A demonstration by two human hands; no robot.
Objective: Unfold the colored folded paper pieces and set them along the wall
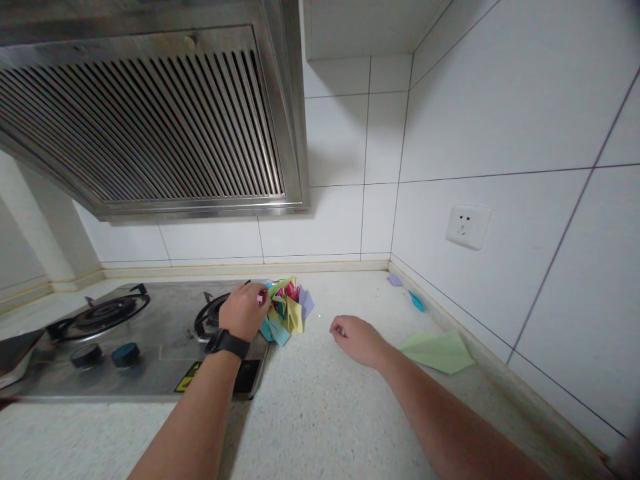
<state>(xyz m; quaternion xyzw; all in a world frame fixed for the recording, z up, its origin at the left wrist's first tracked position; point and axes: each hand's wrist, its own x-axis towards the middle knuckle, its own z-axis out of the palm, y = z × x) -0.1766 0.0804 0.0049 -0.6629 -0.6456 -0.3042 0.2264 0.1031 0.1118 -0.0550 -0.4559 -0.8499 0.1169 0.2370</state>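
Touching colourful papers (294,315), left hand (245,311) curled; right hand (357,340) loosely curled; cannot tell either's hold

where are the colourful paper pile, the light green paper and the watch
Colourful paper pile (293,316), head view, yellow piece.
Light green paper (440,351), head view, its middle.
Watch (233,344), head view, strap.

A metal range hood (145,127) fills the upper left, white tiled walls (500,120) meet right of centre, and a pale speckled countertop (320,413) spans the bottom.
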